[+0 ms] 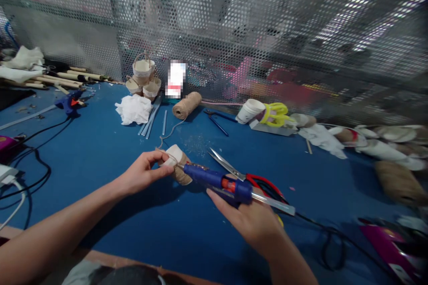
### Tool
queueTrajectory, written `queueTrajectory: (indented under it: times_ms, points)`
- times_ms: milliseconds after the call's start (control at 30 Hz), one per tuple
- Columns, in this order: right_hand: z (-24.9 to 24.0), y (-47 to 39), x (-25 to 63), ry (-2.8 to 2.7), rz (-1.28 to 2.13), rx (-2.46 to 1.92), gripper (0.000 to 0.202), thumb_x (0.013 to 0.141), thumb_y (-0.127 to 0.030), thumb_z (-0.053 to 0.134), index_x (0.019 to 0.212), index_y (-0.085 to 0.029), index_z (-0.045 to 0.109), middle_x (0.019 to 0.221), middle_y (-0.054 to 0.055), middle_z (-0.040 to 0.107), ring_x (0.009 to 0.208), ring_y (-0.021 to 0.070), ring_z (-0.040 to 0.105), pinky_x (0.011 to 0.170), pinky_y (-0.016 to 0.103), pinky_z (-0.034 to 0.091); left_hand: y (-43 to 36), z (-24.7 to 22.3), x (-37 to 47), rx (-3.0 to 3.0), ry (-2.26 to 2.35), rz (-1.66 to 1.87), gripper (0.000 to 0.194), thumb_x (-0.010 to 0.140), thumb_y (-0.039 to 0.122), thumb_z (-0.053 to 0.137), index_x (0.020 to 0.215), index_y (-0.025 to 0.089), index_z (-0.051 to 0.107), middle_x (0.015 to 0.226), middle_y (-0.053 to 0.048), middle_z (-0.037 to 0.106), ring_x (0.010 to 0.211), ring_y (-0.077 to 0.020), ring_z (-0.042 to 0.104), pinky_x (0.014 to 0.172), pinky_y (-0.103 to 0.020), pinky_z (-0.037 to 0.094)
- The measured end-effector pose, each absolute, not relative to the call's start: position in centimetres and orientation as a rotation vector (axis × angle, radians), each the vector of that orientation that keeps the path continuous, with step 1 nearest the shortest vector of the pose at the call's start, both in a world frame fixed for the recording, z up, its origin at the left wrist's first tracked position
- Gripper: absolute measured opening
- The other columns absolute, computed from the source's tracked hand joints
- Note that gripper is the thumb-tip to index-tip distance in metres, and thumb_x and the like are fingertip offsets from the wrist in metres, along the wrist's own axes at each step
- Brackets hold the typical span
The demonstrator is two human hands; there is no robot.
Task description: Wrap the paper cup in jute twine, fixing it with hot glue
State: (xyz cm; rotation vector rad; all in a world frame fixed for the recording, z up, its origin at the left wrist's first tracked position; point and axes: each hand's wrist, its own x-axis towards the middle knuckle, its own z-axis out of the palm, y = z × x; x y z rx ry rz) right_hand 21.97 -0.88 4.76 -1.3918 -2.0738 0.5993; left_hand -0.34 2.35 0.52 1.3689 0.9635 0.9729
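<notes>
My left hand pinches the rim of a small paper cup partly wrapped in brown twine. A strand of twine runs from the cup back to a twine spool. In my right hand is a blue glue gun, with a clear glue stick poking out of its back end. The gun's nozzle meets the cup near my left fingertips; whether it touches the cup or the twine I cannot make out. Just behind the gun lie red-handled scissors, their blades pointing away to the left.
Blue-handled pliers, loose glue sticks and a crumpled white cloth lie farther back. Twine-wrapped cups stand stacked by the perforated metal wall. Another glue gun rests at left. The held gun's cord trails right.
</notes>
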Motion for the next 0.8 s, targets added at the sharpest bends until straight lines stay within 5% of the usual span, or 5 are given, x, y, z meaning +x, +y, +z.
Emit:
queueTrajectory:
  times_ms: [600, 800]
  points:
    - [5.1, -1.0, 22.2, -2.122, 0.49, -1.374, 0.014, 0.077, -0.029, 0.05, 0.07, -0.026, 0.062, 0.06, 0.001, 0.065, 0.051, 0.0179, 0.061, 0.049, 0.027, 0.05, 2.2, 0.9, -0.3, 1.352, 0.938, 0.967, 0.019, 0.069, 0.031, 0.067, 0.066, 0.014, 0.058, 0.075, -0.003, 0.058, 0.072, -0.0136, 0.05, 0.07, -0.028, 0.038]
    - [4.4, -1.0, 22.7, -2.071, 0.43, -1.418, 0.014, 0.077, -0.031, 0.052, 0.072, -0.025, 0.063, 0.067, 0.003, 0.067, 0.06, 0.0206, 0.063, 0.058, 0.031, 0.051, 2.1, 0.4, -0.4, 1.371, 0.907, 0.959, 0.019, 0.072, 0.031, 0.064, 0.068, 0.013, 0.059, 0.08, -0.004, 0.059, 0.074, -0.0141, 0.051, 0.072, -0.028, 0.038]
